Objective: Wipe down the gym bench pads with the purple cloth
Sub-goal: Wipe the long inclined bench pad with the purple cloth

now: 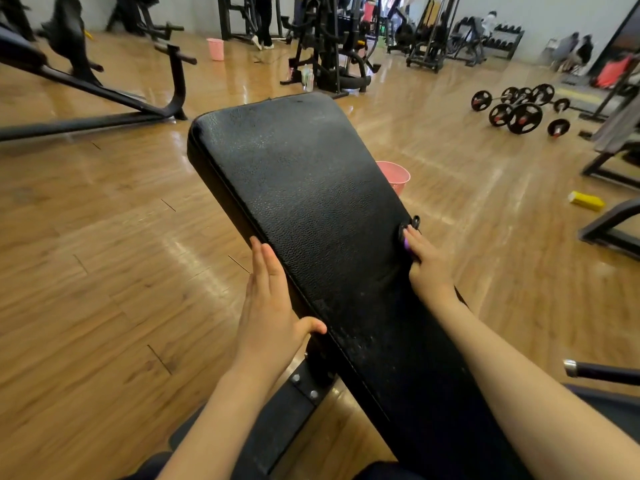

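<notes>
Gym, wood floor (104,271); pink bin (394,176) behind black pad (311,202). Left hand (273,306): open, flat against pad's left edge. Right hand (427,261): at right edge, clutching mostly hidden purple cloth (406,243).

Black textured bench pad (311,202), tilted, hands flat on both long edges, over glossy wood floor (86,254).

Left hand (268,306) flat, fingers straight, thumb hooked; right hand (427,261) palm-down, fingers curled; both forearms extended.

Gym: barbells (519,112), weight machines (329,39).
</notes>
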`<action>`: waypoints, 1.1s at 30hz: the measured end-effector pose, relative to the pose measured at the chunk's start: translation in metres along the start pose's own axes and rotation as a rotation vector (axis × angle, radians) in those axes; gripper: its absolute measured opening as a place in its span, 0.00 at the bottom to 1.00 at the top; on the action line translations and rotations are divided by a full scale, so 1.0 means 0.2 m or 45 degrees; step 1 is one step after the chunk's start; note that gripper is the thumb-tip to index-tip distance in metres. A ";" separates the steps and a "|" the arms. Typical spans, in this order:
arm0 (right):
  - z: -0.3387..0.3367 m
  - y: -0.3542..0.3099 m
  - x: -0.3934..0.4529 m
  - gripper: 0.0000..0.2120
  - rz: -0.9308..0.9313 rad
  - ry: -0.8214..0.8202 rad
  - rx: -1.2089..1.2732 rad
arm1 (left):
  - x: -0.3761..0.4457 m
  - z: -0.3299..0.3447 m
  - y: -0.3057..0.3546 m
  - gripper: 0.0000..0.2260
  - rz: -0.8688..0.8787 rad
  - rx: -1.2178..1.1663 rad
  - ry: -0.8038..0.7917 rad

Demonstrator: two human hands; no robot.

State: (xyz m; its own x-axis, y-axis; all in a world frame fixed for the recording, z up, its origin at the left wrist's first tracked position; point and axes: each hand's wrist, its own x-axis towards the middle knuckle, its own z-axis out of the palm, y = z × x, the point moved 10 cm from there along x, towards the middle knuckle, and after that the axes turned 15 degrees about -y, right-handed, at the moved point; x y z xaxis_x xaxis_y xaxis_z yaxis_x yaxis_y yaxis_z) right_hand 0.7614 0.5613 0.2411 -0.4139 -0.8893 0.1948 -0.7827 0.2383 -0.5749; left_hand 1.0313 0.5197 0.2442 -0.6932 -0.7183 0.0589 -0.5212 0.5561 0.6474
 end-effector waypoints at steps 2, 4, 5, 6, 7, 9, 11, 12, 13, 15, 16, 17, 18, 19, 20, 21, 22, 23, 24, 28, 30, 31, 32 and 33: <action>0.00 0.02 -0.01 0.27 0.018 -0.078 -0.014 | 0.00 -0.01 0.00 0.61 -0.005 -0.017 0.009; -0.03 0.00 0.03 0.24 0.048 -0.114 0.046 | 0.00 -0.01 0.01 0.60 -0.010 -0.033 0.010; -0.06 -0.04 0.05 0.23 0.044 -0.108 0.091 | 0.00 0.00 0.01 0.60 -0.008 -0.042 0.011; -0.07 -0.10 0.06 0.22 0.012 -0.090 0.120 | -0.01 0.00 0.01 0.61 -0.004 -0.051 0.014; -0.08 -0.21 0.07 0.22 -0.062 -0.073 0.125 | -0.01 0.00 0.01 0.61 0.000 -0.058 0.017; -0.02 -0.49 0.06 0.23 -0.287 -0.099 0.084 | -0.01 -0.01 0.01 0.61 0.008 -0.058 0.029; 0.11 -0.72 0.01 0.22 -0.465 -0.173 0.040 | -0.01 -0.01 0.01 0.61 0.016 -0.040 0.036; 0.17 -0.78 -0.03 0.22 -0.494 -0.167 0.028 | -0.01 -0.01 0.01 0.61 0.021 -0.029 0.039; 0.21 -0.80 -0.07 0.22 -0.493 -0.131 0.026 | -0.01 -0.01 0.01 0.61 0.027 -0.018 0.043; 0.24 -0.76 -0.15 0.23 -0.441 -0.070 0.064 | -0.01 -0.01 0.01 0.61 0.043 -0.002 0.053; 0.24 -0.72 -0.20 0.23 -0.419 -0.066 0.086 | -0.01 -0.01 0.01 0.61 0.049 0.001 0.057; 0.24 -0.69 -0.25 0.23 -0.406 -0.067 0.096 | -0.01 -0.01 0.01 0.61 0.053 -0.001 0.056; 0.25 -0.65 -0.30 0.24 -0.395 -0.071 0.092 | -0.01 -0.01 0.01 0.61 0.057 -0.008 0.056; 0.26 -0.62 -0.36 0.24 -0.392 -0.078 0.082 | -0.01 -0.01 0.01 0.61 0.060 -0.015 0.057; 0.27 -0.59 -0.40 0.24 -0.389 -0.089 0.074 | -0.01 -0.01 0.01 0.60 0.060 -0.020 0.057; 0.27 -0.57 -0.44 0.24 -0.389 -0.100 0.064 | -0.01 -0.01 0.01 0.60 0.058 -0.023 0.054; 0.25 -0.57 -0.45 0.23 -0.394 -0.107 0.057 | -0.01 -0.01 0.01 0.60 0.058 -0.024 0.051; 0.22 -0.59 -0.44 0.20 -0.408 -0.108 0.050 | -0.02 -0.01 0.01 0.60 0.056 -0.027 0.049; 0.19 -0.63 -0.42 0.19 -0.435 -0.105 0.035 | -0.01 -0.01 0.01 0.60 0.050 -0.027 0.050; 0.23 -0.87 -0.35 0.19 -0.628 -0.166 -0.126 | -0.01 -0.02 0.00 0.60 0.016 -0.020 0.061; 0.31 -0.89 -0.36 0.22 -0.624 -0.191 -0.125 | -0.01 -0.02 0.00 0.59 0.045 -0.032 0.094; 0.32 -0.86 -0.37 0.22 -0.606 -0.170 -0.095 | -0.02 -0.02 0.00 0.58 0.059 -0.040 0.105; 0.31 -0.83 -0.39 0.22 -0.586 -0.139 -0.054 | -0.02 -0.02 0.00 0.58 0.065 -0.046 0.103; 0.31 -0.80 -0.42 0.22 -0.567 -0.116 -0.015 | -0.01 -0.02 0.00 0.59 0.065 -0.045 0.090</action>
State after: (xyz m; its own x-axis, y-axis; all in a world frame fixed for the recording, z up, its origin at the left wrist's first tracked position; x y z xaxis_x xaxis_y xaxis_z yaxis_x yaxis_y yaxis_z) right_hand 0.9505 0.5741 0.2682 0.0064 -0.9368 0.3497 -0.8805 -0.1711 -0.4422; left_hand 1.0352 0.5203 0.2463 -0.6809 -0.7179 0.1449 -0.4677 0.5785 0.6683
